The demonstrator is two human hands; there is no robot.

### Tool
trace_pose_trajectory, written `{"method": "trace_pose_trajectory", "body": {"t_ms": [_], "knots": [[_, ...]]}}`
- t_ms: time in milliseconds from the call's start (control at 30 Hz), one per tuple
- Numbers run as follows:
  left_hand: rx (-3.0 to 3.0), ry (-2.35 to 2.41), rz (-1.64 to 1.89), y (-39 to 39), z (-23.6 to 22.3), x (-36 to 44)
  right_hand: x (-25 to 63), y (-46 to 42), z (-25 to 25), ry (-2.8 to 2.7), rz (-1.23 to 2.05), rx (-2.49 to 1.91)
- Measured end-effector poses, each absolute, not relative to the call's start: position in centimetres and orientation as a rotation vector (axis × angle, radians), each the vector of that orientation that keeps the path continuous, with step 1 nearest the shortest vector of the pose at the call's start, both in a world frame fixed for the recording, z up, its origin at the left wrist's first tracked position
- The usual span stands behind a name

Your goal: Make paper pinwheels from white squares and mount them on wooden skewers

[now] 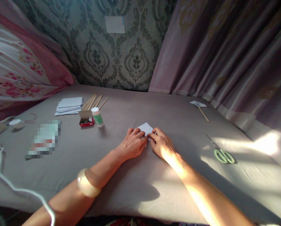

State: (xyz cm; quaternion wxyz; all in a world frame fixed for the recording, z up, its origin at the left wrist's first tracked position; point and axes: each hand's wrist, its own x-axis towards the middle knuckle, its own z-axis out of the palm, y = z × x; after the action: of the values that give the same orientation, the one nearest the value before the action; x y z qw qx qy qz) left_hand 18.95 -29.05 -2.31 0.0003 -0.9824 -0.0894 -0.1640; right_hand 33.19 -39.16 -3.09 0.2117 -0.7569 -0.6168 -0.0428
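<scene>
White paper (146, 127) lies at twelve o'clock, gripped in curled fingers: left hand (133, 144) at its eight o'clock, right hand (162, 143) at its four. It looks light, easily creased, best held by its edges.

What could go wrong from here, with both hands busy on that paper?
The white cord seems to cross the left forearm, so a reach might snag it. Fingers of the left hand and right hand cover the near part of the white paper, so a crooked edge could go unnoticed. The white-capped tube stands upright beside the open red box; a bump might topple it or spill the box's contents.
</scene>
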Motion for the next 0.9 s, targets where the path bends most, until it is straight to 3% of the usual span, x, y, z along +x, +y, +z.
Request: {"method": "trace_pose_trajectory", "body": {"t_ms": [900], "knots": [[-3.064,-0.433,-0.733,-29.8,-1.5,18.1,35.4,-37.3,-1.1,-2.001,0.021,-1.995]]}}
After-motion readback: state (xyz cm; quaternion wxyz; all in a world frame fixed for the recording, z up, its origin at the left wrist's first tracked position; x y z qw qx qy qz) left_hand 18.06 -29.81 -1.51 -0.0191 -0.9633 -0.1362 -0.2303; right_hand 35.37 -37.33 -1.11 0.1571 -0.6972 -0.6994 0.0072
